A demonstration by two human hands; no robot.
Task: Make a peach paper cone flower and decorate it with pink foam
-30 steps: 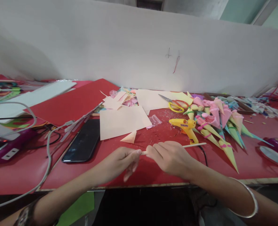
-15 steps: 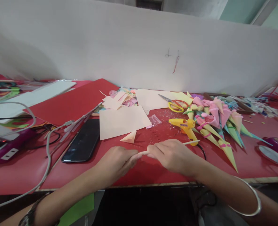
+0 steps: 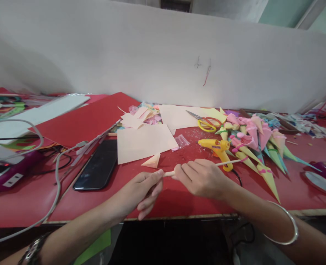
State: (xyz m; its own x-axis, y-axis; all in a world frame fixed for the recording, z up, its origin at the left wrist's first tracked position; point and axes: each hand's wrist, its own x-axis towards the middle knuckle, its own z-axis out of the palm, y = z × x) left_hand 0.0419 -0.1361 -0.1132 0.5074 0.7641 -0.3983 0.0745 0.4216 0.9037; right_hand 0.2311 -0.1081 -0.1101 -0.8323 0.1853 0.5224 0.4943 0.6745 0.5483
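A thin pale stick (image 3: 229,162) runs through my right hand (image 3: 203,177), whose fingers are wrapped round it; its far end sticks out toward the paper cones. Between my hands shows a pale, thicker rolled piece (image 3: 169,173). My left hand (image 3: 148,187) pinches the left end of this piece between thumb and finger, its other fingers curled loosely below. Just beyond my hands lies a small folded cream paper cone (image 3: 152,161), near a cream paper sheet (image 3: 145,143). The yellow glue gun (image 3: 216,147) lies behind my right hand.
Scissors (image 3: 204,121) rest on paper at the back. Pink and yellow paper cones (image 3: 248,138) are piled at right. A black phone (image 3: 98,165), white cable (image 3: 58,173) and purple power strip (image 3: 16,171) lie at left. A white panel (image 3: 152,55) stands behind.
My left hand has turned, its lower fingers now loosened and hanging down. My right hand has shifted slightly upward, and more of the stick shows at its right.
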